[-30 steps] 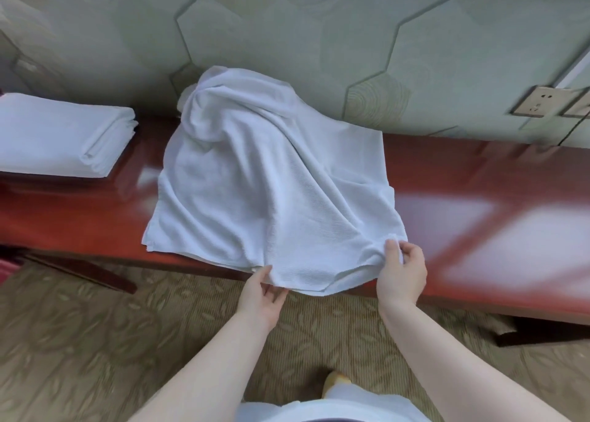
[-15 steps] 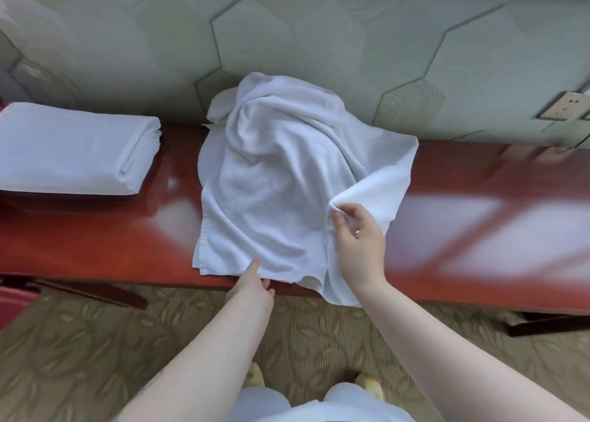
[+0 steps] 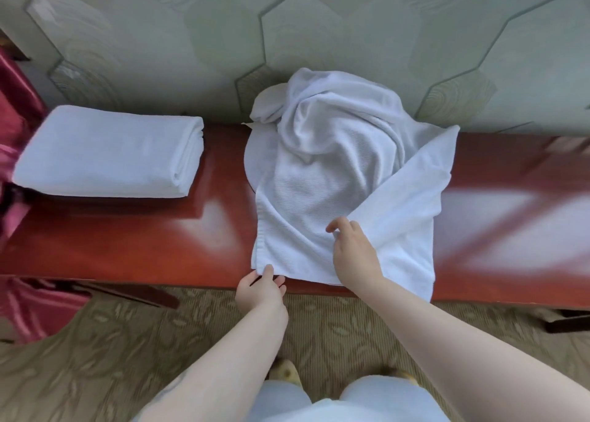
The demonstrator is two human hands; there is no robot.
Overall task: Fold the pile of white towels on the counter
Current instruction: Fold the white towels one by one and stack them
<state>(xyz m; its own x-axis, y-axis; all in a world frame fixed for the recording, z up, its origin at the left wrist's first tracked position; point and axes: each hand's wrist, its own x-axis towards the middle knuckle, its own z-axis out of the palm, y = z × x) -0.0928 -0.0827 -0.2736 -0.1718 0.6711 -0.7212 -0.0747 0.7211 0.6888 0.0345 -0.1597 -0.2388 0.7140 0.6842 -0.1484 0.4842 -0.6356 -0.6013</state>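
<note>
A loose white towel (image 3: 322, 179) lies spread over the glossy red-brown counter (image 3: 127, 242), its far part bunched into a crumpled heap that leans against the green hexagon-panelled wall (image 3: 198, 38). Its right side is turned over on a diagonal, so a flat flap (image 3: 405, 217) lies across the lower right of the cloth and its near edge hangs a little over the counter's front edge.

The left hand (image 3: 261, 290) is at the near left corner of the towel, right at the counter's edge — thumb on top of the hem, the fingers (image 3: 280, 282) curled below it, pinching that corner. The right hand (image 3: 352, 252) rests on the cloth where the folded flap's edge begins; its fingers (image 3: 335, 226) are bent over that edge, but whether they grasp the fabric or only press on it I cannot tell.

To the left, well apart from the loose towel, a folded towel (image 3: 108, 153) sits squarely on the counter, its rounded fold facing right. Bare polished wood lies between the two. Further left, at the frame's border, there is shiny red fabric (image 3: 19, 115) — it continues below the counter level, beside a dark wooden leg (image 3: 134, 294). The floor is a patterned beige carpet (image 3: 95, 357). At the bottom of the view are the person's pale-blue-clad knees (image 3: 322, 402) and the tips of yellowish footwear (image 3: 285, 370). The right stretch of the counter carries only window reflections.
</note>
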